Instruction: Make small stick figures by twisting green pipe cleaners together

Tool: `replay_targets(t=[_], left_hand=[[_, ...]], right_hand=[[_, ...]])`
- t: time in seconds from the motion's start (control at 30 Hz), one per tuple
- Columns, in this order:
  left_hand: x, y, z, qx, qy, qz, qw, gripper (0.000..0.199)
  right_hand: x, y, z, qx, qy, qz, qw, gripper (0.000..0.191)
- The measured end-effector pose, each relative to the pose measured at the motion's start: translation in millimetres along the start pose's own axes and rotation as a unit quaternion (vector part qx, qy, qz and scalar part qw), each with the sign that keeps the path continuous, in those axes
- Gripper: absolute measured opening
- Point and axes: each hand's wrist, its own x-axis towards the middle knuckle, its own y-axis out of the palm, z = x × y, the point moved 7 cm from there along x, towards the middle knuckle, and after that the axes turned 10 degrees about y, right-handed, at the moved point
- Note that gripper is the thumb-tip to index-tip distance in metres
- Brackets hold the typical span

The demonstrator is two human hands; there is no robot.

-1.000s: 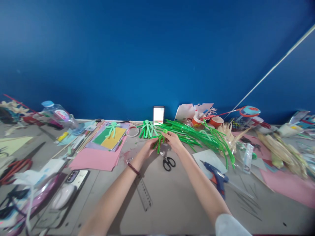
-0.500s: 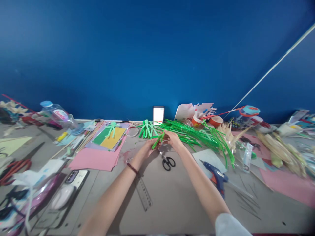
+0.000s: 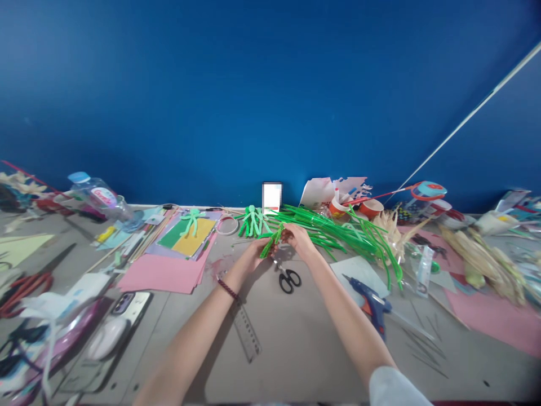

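Note:
A small twisted figure of green pipe cleaner is held up over the middle of the table, between my two hands. My left hand is closed around its lower part. Close to its upper end, the fingers of my right hand pinch it. Scissors with black handles lie just below the hands, blade tips partly hidden. Behind the hands are finished-looking green pipe-cleaner figures and a spread bundle of green pipe cleaners. Under my left forearm lies a clear ruler.
Pink paper sheets and a light green figure are at left, with a phone nearer. At right lie a blue glue gun, white paper and dried husks. A lit screen stands against the blue wall.
The green pipe-cleaner figure has turned slightly between my fingers, its lower end spreading a little. Both hands and the things on the table stay nearly in place.

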Motion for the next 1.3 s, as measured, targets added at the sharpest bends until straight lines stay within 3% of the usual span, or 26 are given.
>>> replay_targets(t=[0.13, 0.27, 0.43, 0.6, 0.9, 1.07, 1.17, 1.3], left_hand=[[3.0, -4.5, 3.2, -0.008, 0.018, -0.028, 0.999, 0.022], [7.0, -15.0, -5.3, 0.051, 0.135, -0.079, 0.986, 0.022], [8.1, -19.1, -13.9, 0.182, 0.225, -0.104, 0.952, 0.015], [-1.8, -25.3, -25.9, 0.279, 0.309, -0.158, 0.895, 0.007], [-12.3, -19.4, -42.2, 0.426, 0.363, -0.147, 0.816, 0.017], [-14.0, -10.2, -44.4, 0.515, 0.379, -0.111, 0.761, 0.019], [-14.3, -8.9, -44.7, 0.529, 0.384, -0.102, 0.75, 0.019], [-12.7, -10.4, -44.2, 0.521, 0.385, -0.091, 0.756, 0.019]], right_hand=[[-1.2, -2.2, 3.0, -0.002, -0.003, -0.014, 1.0, 0.024], [1.1, -8.7, 5.6, 0.021, -0.009, -0.034, 0.999, 0.024], [2.7, -10.2, 5.0, 0.052, -0.013, -0.034, 0.998, 0.022], [2.1, -4.3, -0.1, 0.059, -0.003, -0.016, 0.998, 0.019], [-0.4, 2.3, -0.2, -0.032, -0.002, 0.007, 0.999, 0.029], [-3.0, 0.4, 7.3, -0.185, -0.076, -0.015, 0.98, 0.03], [-4.6, -0.8, 8.8, -0.236, -0.082, -0.001, 0.968, 0.027], [-5.2, -2.3, 5.5, -0.227, -0.026, 0.024, 0.973, 0.022]])
